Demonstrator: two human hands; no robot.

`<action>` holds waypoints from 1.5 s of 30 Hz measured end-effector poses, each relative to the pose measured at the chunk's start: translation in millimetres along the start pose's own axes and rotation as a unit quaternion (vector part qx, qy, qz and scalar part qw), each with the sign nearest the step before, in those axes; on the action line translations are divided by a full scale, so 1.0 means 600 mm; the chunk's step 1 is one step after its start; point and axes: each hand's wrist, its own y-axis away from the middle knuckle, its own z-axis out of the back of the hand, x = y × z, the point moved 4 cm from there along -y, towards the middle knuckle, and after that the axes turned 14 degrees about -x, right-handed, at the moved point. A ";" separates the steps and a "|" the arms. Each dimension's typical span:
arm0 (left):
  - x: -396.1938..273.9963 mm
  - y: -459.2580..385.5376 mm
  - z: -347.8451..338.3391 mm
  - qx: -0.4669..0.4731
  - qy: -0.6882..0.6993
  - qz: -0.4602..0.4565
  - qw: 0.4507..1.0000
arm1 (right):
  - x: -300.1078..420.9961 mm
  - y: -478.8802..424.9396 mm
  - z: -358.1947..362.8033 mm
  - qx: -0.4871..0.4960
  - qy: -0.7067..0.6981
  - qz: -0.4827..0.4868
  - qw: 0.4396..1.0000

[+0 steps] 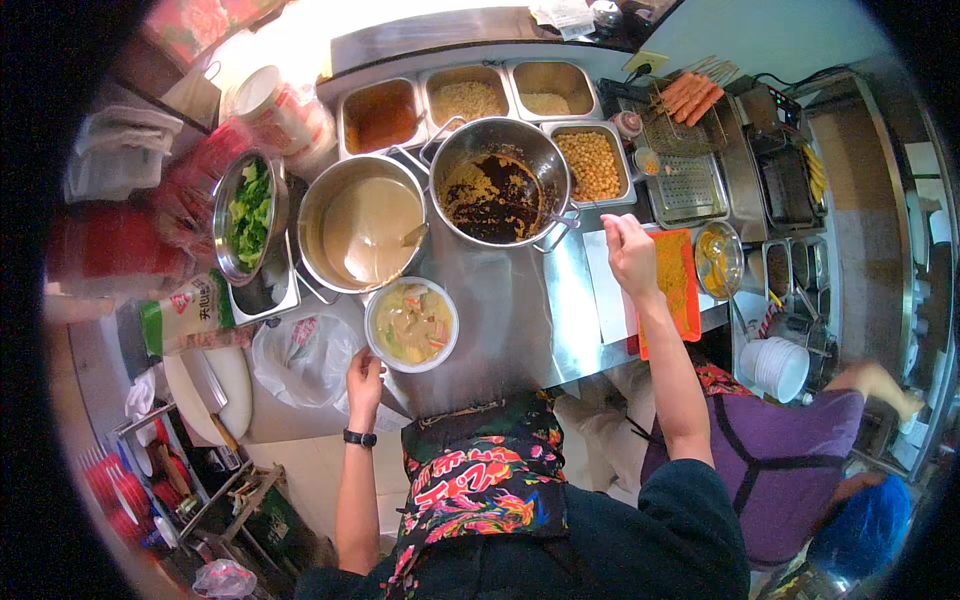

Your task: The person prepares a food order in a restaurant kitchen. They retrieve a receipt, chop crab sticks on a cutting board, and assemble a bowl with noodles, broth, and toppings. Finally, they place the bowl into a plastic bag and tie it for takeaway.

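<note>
My left hand (364, 382) is beside the lower left rim of a white round bowl (411, 325) of pale soup with pieces in it; whether it touches the rim is unclear. My right hand (628, 247), its fingers bent together, is raised near the handle of a steel pot (500, 182) of dark sauce and over the edge of an orange tray (677, 285); whether something small is in its fingers cannot be told. A larger steel pot (361, 223) of beige broth with a ladle stands behind the bowl. Chickpea-like beans fill a steel pan (592, 166).
Steel pans of red sauce (380, 116) and chopped bits (469, 97) line the back. Greens lie in a steel bowl (249, 217) at left, above a clear plastic bag (306, 360). A co-worker in purple (787, 450) stands close at right, near stacked white bowls (774, 369).
</note>
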 end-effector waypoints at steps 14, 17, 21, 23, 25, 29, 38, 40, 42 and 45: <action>0.012 -0.007 0.006 0.020 0.018 0.031 0.999 | -0.091 0.025 0.071 -0.207 -0.256 -0.463 0.823; 0.015 -0.010 0.006 0.028 0.034 0.026 0.999 | -0.058 0.009 0.115 -0.206 -0.248 -0.410 0.854; 0.006 -0.001 0.002 0.038 0.045 0.029 0.998 | 0.024 -0.023 0.191 -0.203 -0.232 -0.388 0.869; 0.016 0.007 0.008 0.038 0.061 0.041 0.997 | 0.080 -0.033 0.219 -0.190 -0.247 -0.380 0.871; 0.029 0.014 0.012 0.030 0.072 0.045 0.996 | 0.114 -0.035 0.234 -0.177 -0.239 -0.370 0.880; 0.045 0.023 0.012 0.018 0.109 0.079 0.991 | 0.175 -0.010 0.228 -0.112 -0.232 -0.361 0.896; 0.109 0.052 0.056 -0.005 0.126 0.091 0.988 | 0.280 0.185 -0.017 0.143 -0.289 -0.328 0.888; 0.121 0.057 0.066 -0.016 0.131 0.098 0.986 | 0.299 0.212 -0.047 0.168 -0.262 -0.208 0.927; 0.128 0.064 0.076 -0.031 0.140 0.103 0.984 | 0.325 0.226 -0.059 0.163 -0.214 0.000 0.963; 0.154 0.062 0.088 -0.062 0.154 0.109 0.980 | 0.340 0.243 -0.052 0.179 -0.167 0.131 0.961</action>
